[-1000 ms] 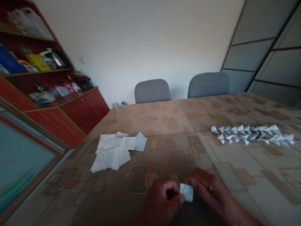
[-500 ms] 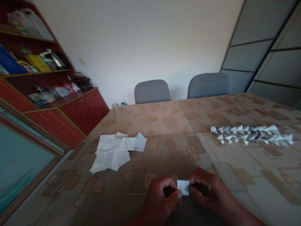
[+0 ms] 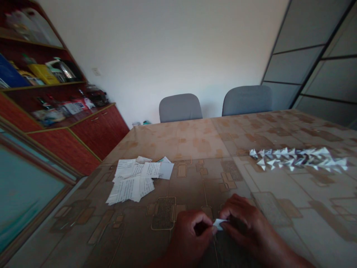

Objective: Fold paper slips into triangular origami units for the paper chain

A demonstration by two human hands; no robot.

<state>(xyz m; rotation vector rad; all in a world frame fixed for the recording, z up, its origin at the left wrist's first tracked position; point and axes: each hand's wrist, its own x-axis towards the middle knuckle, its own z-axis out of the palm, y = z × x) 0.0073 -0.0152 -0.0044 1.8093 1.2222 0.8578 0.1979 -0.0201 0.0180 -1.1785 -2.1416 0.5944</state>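
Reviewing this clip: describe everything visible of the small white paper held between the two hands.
The small white paper looks thin, flat-sided and probably folded, its outline slanted. The left hand pinches its left end between thumb and finger; the right hand grips its right end, covering part of it. It is over the near part of the patterned tabletop; whether it touches that is unclear. Any print is too small to make out.

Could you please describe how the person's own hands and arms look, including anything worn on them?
The left hand and the right hand are bare, without gloves. No sleeve, watch or bracelet shows on the right forearm. Dim light hides finer details.
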